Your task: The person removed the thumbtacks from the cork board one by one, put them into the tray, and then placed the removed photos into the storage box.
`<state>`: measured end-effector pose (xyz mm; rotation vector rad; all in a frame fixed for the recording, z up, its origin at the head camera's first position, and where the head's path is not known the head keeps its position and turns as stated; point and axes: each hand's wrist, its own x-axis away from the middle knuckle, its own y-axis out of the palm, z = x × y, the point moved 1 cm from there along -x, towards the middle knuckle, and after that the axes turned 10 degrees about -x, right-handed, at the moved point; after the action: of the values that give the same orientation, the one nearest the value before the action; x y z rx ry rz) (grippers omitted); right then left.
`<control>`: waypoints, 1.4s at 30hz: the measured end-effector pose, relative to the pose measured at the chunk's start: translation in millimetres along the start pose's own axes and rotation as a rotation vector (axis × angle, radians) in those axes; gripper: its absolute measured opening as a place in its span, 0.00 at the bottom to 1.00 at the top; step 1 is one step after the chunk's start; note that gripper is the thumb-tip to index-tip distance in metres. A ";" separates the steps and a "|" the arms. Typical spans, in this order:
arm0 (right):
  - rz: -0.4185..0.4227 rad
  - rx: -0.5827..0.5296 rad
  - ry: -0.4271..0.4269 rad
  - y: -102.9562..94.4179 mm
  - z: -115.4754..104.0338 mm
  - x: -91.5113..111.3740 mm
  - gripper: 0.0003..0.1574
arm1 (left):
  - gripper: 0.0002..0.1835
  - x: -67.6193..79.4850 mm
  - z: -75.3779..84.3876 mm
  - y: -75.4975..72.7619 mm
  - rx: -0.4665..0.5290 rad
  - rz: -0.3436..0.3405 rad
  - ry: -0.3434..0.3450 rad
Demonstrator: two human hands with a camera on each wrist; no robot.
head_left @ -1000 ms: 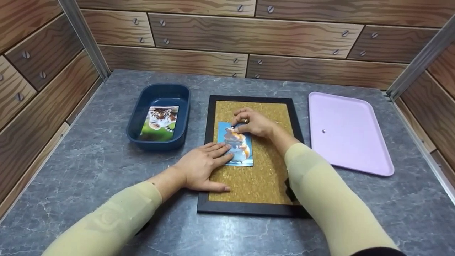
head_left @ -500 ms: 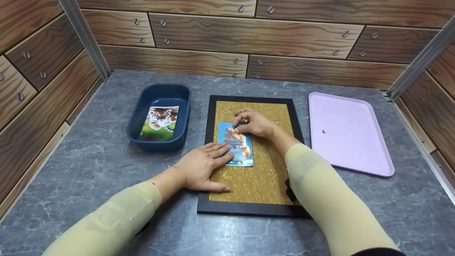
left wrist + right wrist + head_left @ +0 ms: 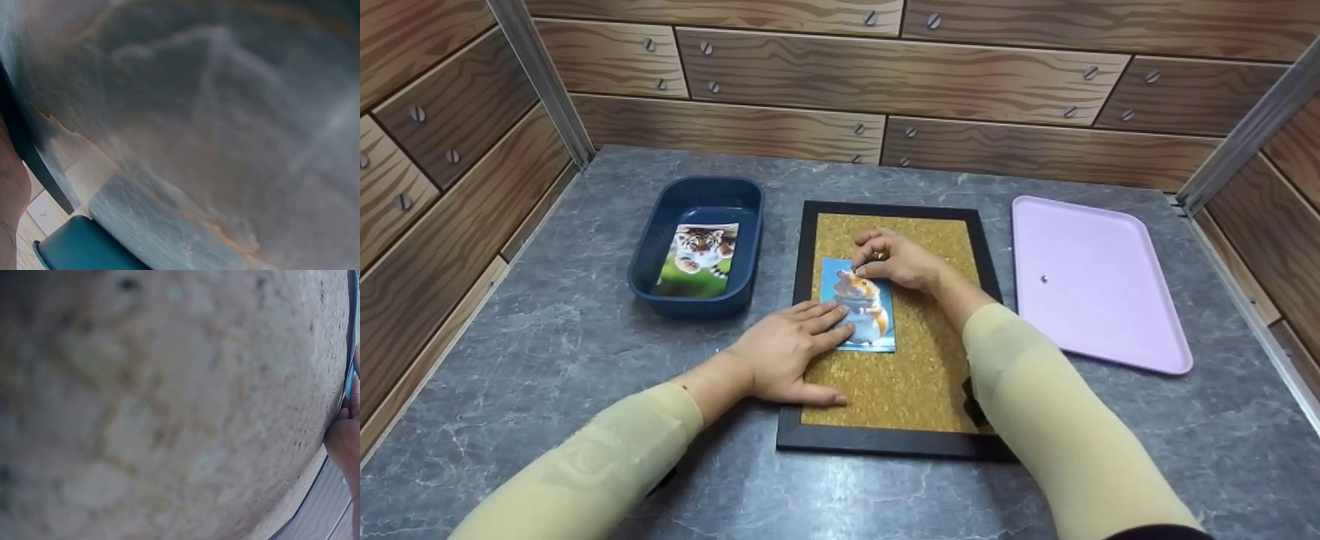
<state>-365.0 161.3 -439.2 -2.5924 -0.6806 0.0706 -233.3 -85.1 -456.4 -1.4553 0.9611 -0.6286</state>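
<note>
A picture card of an orange and white hamster (image 3: 864,289) on a blue ground lies on the cork board (image 3: 885,394), towards its left side. My left hand (image 3: 791,349) is spread flat, fingertips on the card's lower left part, thumb on the cork. At the card's upper edge my right hand (image 3: 896,259) pinches a small push pin (image 3: 853,269) between thumb and index finger, mostly hidden by the fingertips. The left wrist view shows mainly blurred tabletop; in the right wrist view, blurred cork fills most of the picture, with part of the right hand (image 3: 346,433) at the edge.
Left of the board stands a dark blue tub (image 3: 697,306) with a tiger picture card (image 3: 697,259) in it. A lilac tray (image 3: 1110,300) lies to the right, bearing one small silver pin (image 3: 1044,278). Wood-patterned walls (image 3: 780,75) enclose the grey marbled table (image 3: 547,315).
The right fingertips have shifted very slightly at the card's upper edge, and more of the hamster's head shows. The left hand stays in place.
</note>
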 end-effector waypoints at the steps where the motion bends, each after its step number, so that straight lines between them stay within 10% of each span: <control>1: 0.000 0.000 -0.001 0.0 0.2 -0.2 0.08 | 0.55 0.0 -0.1 0.2 0.000 -0.001 -0.001; 42: -0.009 -0.119 0.033 -2.2 2.2 0.6 0.09 | 0.56 -1.0 -0.4 0.9 -0.011 -0.011 -0.003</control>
<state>-365.9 164.3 -440.1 -2.6976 -0.7042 -0.0158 -234.3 -84.4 -457.1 -1.4718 0.9562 -0.6297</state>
